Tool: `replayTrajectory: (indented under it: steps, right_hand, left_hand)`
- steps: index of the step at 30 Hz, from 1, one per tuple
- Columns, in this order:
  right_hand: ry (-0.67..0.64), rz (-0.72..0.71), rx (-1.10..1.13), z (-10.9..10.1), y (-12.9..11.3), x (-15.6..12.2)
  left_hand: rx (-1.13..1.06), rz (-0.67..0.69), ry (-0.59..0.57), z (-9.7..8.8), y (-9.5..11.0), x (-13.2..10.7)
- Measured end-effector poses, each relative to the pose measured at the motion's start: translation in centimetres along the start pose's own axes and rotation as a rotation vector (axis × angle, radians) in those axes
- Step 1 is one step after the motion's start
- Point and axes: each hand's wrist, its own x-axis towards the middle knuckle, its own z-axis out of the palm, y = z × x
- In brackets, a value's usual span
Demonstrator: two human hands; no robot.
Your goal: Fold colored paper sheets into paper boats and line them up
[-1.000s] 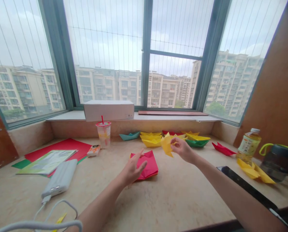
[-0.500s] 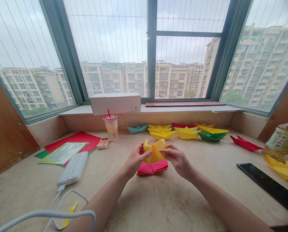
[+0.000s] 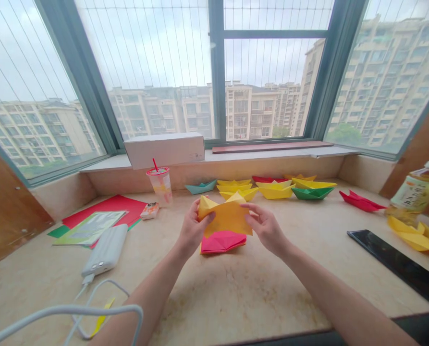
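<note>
Between my two hands I hold up a piece of folded yellow paper (image 3: pixel 228 218), with peaks along its top edge. My left hand (image 3: pixel 194 226) pinches its left side, thumb on the near face. On the right side, the thumb and fingers of my right hand (image 3: pixel 264 223) grip the edge. Just below it, folded pink paper (image 3: pixel 223 242) lies on the counter, with a yellow edge showing under it. Behind my hands stand folded paper boats, among them a yellow boat (image 3: pixel 239 194), a green boat (image 3: pixel 312 193) and a light blue boat (image 3: pixel 200 187).
At left are a lidded cup (image 3: pixel 160 186), red paper (image 3: pixel 128 207), a power bank (image 3: pixel 105 250) and its white cable (image 3: pixel 73 311). To the right lie a red boat (image 3: pixel 361 201), a black phone (image 3: pixel 390 264), a bottle (image 3: pixel 414 192) and yellow folded paper (image 3: pixel 412 234). A white box (image 3: pixel 165 150) rests on the sill.
The yellow paper has been spread wider and flatter between my hands, its front now facing me. My hands have shifted slightly up, and the view has tilted and moved a little.
</note>
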Motion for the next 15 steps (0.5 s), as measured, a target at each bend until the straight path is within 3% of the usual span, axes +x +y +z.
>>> replayTrajectory:
  steps: [3,6,12,15]
  right_hand:
    - [-0.068,0.093,0.143,0.0,-0.7,0.0]
    - [-0.028,0.184,0.220,0.2,-0.6,0.1]
    - [0.175,0.173,0.257,0.3,0.5,0.6]
    - [0.134,0.149,0.256,0.2,0.2,0.5]
  left_hand:
    - [-0.002,-0.072,-0.135,0.2,0.1,-0.5]
    - [0.000,-0.105,-0.206,0.5,-0.1,-0.8]
    - [-0.082,-0.094,-0.222,0.9,-0.2,-1.0]
    - [-0.058,-0.049,-0.196,0.6,-0.2,-0.9]
